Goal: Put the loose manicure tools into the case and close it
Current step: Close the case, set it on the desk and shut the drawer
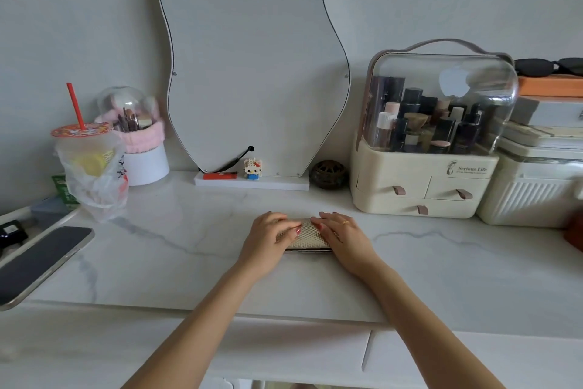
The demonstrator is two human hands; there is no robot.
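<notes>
Case (308, 239) is folded shut, lying flat at the middle of the table (189, 262). Left hand (268, 240) lies on its left end, right hand (344, 239) on its right end, both with fingers fairly straight, pressing down on the woven lid, thumbs nearly meeting at centre. Mirror (252, 57) stands behind against the wall, cosmetics organizer (435, 142) to the right, plastic cup (86, 161) in a bag and phone (41, 259) to the left.

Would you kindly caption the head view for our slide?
Both hands, left and right, press flat on the woven case on the marble table.
</notes>
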